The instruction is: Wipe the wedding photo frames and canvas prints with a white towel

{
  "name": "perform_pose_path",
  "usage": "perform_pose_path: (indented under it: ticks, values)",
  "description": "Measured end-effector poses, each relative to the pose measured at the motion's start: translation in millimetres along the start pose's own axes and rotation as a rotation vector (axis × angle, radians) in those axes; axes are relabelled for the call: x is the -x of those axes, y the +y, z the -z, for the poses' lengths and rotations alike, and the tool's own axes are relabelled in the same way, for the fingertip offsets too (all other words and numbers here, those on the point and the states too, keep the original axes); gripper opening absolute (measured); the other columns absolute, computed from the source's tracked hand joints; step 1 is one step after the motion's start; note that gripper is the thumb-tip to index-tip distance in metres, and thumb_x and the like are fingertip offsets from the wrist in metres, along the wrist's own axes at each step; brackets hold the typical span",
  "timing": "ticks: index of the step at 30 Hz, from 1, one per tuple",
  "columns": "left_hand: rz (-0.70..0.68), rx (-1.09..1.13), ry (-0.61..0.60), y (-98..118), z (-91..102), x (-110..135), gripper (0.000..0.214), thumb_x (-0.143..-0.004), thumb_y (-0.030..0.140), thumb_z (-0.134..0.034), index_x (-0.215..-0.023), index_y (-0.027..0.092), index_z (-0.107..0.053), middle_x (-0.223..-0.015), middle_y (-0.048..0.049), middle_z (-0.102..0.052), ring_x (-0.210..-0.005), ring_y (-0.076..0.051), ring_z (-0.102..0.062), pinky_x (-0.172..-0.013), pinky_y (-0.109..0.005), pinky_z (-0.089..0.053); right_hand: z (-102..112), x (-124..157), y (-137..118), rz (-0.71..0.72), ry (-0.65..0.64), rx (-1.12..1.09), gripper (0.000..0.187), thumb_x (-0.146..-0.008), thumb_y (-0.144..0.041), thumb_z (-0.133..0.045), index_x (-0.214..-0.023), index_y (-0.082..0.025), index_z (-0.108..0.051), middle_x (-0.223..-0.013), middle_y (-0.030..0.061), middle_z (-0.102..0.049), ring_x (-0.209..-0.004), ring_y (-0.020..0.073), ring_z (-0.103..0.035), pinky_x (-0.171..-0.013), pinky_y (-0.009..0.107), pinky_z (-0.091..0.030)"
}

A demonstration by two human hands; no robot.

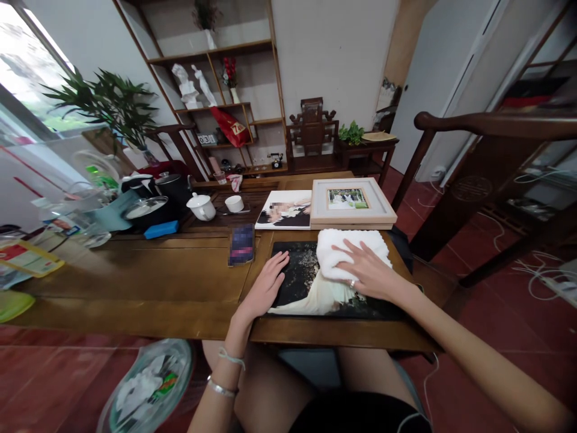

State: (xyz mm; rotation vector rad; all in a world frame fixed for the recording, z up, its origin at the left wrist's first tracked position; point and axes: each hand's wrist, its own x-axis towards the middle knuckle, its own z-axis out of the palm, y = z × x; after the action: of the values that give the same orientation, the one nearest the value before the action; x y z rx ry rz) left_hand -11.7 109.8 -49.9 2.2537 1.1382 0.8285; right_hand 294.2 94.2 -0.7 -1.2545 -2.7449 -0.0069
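Observation:
A dark photo panel (293, 276) showing a pale gown lies flat at the table's near edge. My left hand (268, 282) rests on its left edge, palm down, fingers stretched out. A folded white towel (329, 246) covers the panel's upper right part. Spread fingers of my right hand (365, 270) press down on the towel without wrapping round it; a ring shows on one finger. Just beyond the panel are a white-edged photo print (282, 210) and a pale picture frame (383, 207) with a small photo, lying on another frame or box.
A phone-like dark item (241, 245), partly blurred out, lies left of the panel. Farther left stand a white lidded teapot (201, 207), a white cup (234, 204), a blue sponge-like block (161, 230) and a black pot (146, 210). A waste bin (180, 367) stands below the table; a wooden chair (433, 198) is at right.

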Motion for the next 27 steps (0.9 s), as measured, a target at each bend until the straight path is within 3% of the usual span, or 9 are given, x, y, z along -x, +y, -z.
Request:
perform_pose_path:
  ticks: [5, 8, 11, 15, 18, 21, 27]
  values:
    - [0.005, 0.004, 0.001, 1.5, -0.1, -0.5, 0.043, -0.099, 0.037, -0.034, -0.139, 0.024, -0.043, -0.151, -0.0062, -0.037, -0.143, -0.021, -0.025, -0.119, -0.048, -0.018, 0.3, 52.6, -49.2, 0.121, -0.047, -0.107, 0.045, -0.063, -0.008, -0.061, -0.104, -0.025, -0.068, -0.157, 0.0069, -0.018, -0.142, 0.0387, -0.003, -0.110, 0.065, -0.005]
    - [0.003, 0.005, -0.003, 2.9, 0.6, -0.5, 0.043, -0.098, 0.037, -0.034, -0.139, 0.025, -0.044, -0.151, -0.0060, -0.037, -0.143, -0.021, -0.025, -0.119, -0.048, -0.018, 1.1, 67.8, -57.2, 0.155, -0.053, -0.143, 0.045, -0.062, -0.010, -0.061, -0.103, -0.026, -0.068, -0.158, 0.0033, -0.017, -0.143, 0.0366, -0.004, -0.111, 0.064, -0.004]
    - [-0.008, 0.005, -0.008, 3.0, 1.2, -0.3, 0.043, -0.098, 0.037, -0.034, -0.139, 0.025, -0.044, -0.151, -0.0062, -0.037, -0.143, -0.021, -0.025, -0.119, -0.048, -0.018, 1.5, 55.5, -37.7, 0.102, -0.036, -0.108, 0.045, -0.067, -0.011, -0.058, -0.108, -0.025, -0.066, -0.155, 0.0047, -0.027, -0.143, 0.0332, -0.012, -0.112, 0.061, -0.011]
    - [-0.018, -0.008, -0.004, 0.6, 0.6, -0.1, 0.044, -0.098, 0.037, -0.034, -0.138, 0.023, -0.044, -0.151, -0.0073, -0.037, -0.142, -0.020, -0.026, -0.119, -0.047, -0.018, 0.0, 15.2, 3.7, -0.005, 0.019, -0.020, 0.045, -0.075, -0.013, -0.053, -0.118, -0.024, -0.061, -0.149, 0.0077, -0.038, -0.140, 0.0336, -0.022, -0.109, 0.060, -0.020]
    - [-0.021, -0.011, 0.011, -1.4, -0.9, -0.1, 0.043, -0.098, 0.038, -0.035, -0.137, 0.024, -0.046, -0.150, -0.0063, -0.039, -0.142, -0.021, -0.027, -0.119, -0.047, -0.019, -2.1, -8.2, 19.8, -0.062, 0.051, 0.028, 0.044, -0.081, -0.016, -0.050, -0.123, -0.023, -0.058, -0.144, 0.0103, -0.045, -0.138, 0.0344, -0.026, -0.106, 0.060, -0.024]
    - [-0.009, -0.017, 0.033, -2.6, -2.7, -0.7, 0.043, -0.097, 0.039, -0.035, -0.137, 0.024, -0.046, -0.149, -0.0067, -0.040, -0.142, -0.021, -0.028, -0.118, -0.048, -0.019, -4.3, -8.0, 11.9, -0.065, 0.064, 0.039, 0.043, -0.082, -0.016, -0.050, -0.124, -0.023, -0.058, -0.145, 0.0101, -0.043, -0.139, 0.0352, -0.024, -0.106, 0.061, -0.024]
    - [-0.012, -0.022, 0.037, -2.6, -4.8, -5.5, 0.043, -0.097, 0.035, -0.037, -0.136, 0.022, -0.047, -0.148, -0.0082, -0.041, -0.141, -0.021, -0.031, -0.118, -0.048, -0.021, -8.7, 32.8, -25.0, 0.034, 0.076, 0.017, 0.042, -0.072, -0.013, -0.059, -0.112, -0.023, -0.064, -0.152, 0.0084, -0.032, -0.141, 0.0347, -0.018, -0.110, 0.059, -0.015]
